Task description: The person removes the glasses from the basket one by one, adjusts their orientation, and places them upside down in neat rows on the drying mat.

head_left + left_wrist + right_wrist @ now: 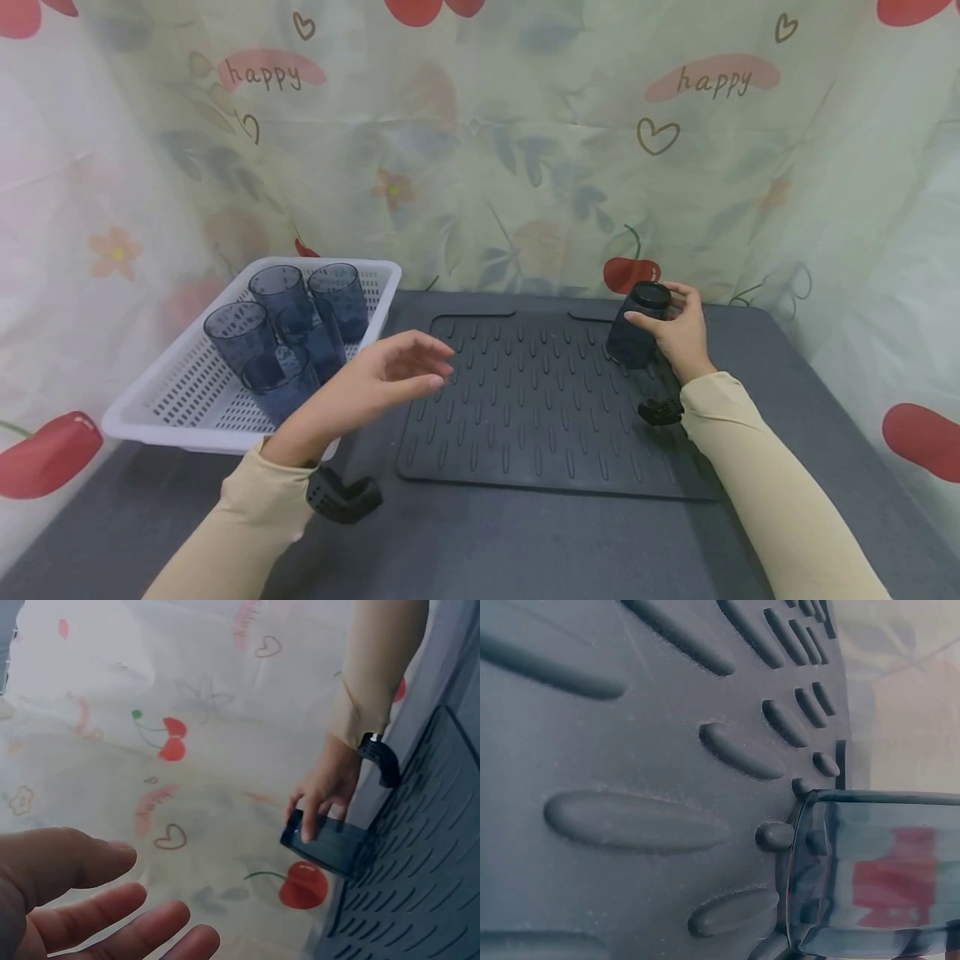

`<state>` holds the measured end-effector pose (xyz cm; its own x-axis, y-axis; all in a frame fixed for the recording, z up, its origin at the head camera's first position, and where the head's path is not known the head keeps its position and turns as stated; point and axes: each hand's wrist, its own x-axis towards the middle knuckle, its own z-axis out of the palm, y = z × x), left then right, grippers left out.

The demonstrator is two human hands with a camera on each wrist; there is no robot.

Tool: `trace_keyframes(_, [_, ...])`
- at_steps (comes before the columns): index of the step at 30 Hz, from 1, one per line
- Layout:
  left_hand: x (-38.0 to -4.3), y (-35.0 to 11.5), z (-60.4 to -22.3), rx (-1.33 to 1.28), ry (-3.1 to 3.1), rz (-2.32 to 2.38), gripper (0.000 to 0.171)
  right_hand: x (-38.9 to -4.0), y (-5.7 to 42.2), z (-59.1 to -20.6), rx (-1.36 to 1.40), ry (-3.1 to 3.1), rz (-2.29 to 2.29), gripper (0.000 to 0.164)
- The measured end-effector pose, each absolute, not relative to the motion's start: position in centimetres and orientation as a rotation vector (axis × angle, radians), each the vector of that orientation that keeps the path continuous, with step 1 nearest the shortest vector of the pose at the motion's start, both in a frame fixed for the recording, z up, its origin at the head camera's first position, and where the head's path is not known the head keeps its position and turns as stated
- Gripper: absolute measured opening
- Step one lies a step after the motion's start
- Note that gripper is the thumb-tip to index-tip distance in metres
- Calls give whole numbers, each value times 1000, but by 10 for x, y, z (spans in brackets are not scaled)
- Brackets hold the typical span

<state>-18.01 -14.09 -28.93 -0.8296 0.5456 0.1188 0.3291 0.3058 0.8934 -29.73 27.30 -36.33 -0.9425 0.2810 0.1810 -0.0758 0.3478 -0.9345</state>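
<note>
Toward the back right of the black ribbed drying mat [525, 400], my right hand [684, 332] grips a dark blue drinking glass [633, 337] near its base. The glass is upside down, its thick base on top. In the right wrist view the rim of the glass [877, 874] meets the raised ribs of the mat [652, 750]. My left hand [371, 375] hovers between the white basket [187, 437] and the mat, fingers loosely bent and holding nothing. Its thumb and fingers [142, 930] are spread apart in the left wrist view.
Several blue glasses [238, 333] stand rim up in the basket on the left. A dark grey table [510, 542] lies beneath everything. Behind hangs a printed curtain [480, 167] with cherries and hearts. Each wrist wears a black camera strap [345, 496].
</note>
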Motion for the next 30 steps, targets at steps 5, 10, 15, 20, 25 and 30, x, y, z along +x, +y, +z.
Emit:
trace_keyframes(5, [-180, -153, -283, 752, 2428, 1593, 35, -299, 273, -364, -184, -2309, 1624, 86])
trace_keyframes(10, [-180, -165, -280, 689, 2476, 1643, 34, -299, 273, -363, -176, -2312, 1623, 86])
trace_keyframes(15, [-176, -176, -276, 665, 2547, 1662, 35, -298, 273, -363, -168, -2311, 1622, 86])
trace_keyframes(20, [-175, -189, -277, 629, 2579, 1707, 36, -298, 273, -363, -166, -2303, 1626, 85])
trace_keyframes(25, [-174, -200, -281, 594, 2620, 1771, 34, -297, 274, -364, -157, -2303, 1625, 86])
trace_keyframes(30, [-173, -210, -285, 593, 2685, 1832, 30, -297, 274, -364, -155, -2303, 1626, 86])
